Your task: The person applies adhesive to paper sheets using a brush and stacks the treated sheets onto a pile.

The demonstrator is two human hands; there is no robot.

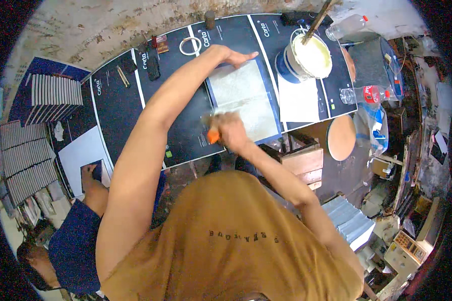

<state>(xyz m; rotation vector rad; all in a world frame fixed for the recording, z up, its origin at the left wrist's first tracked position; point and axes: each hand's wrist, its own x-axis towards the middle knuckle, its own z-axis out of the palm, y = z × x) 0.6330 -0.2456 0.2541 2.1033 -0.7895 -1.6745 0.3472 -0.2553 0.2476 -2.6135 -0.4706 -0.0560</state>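
A pale grey-white panel with dark blue edges (258, 118), like an opened book cover, lies on the black table in front of me. My left hand (236, 56) rests at its far edge, fingers stretched out and holding nothing. My right hand (230, 131) is closed around a brush with an orange handle (214, 136), over the panel's near left side. Motion smears the brush's head and part of that hand. To the right of the panel stands a bucket of cream-coloured paste (314, 57), with a wooden stick (317, 22) leaning in it.
White sheets (299, 103) lie below the bucket. Plastic bottles (369, 94) lie at the table's right end. A white ring (190, 46) and small tools sit along the far edge. Stacked books (55, 93) stand at left, near another person (75, 246). A wooden stool (304, 168) is below the table.
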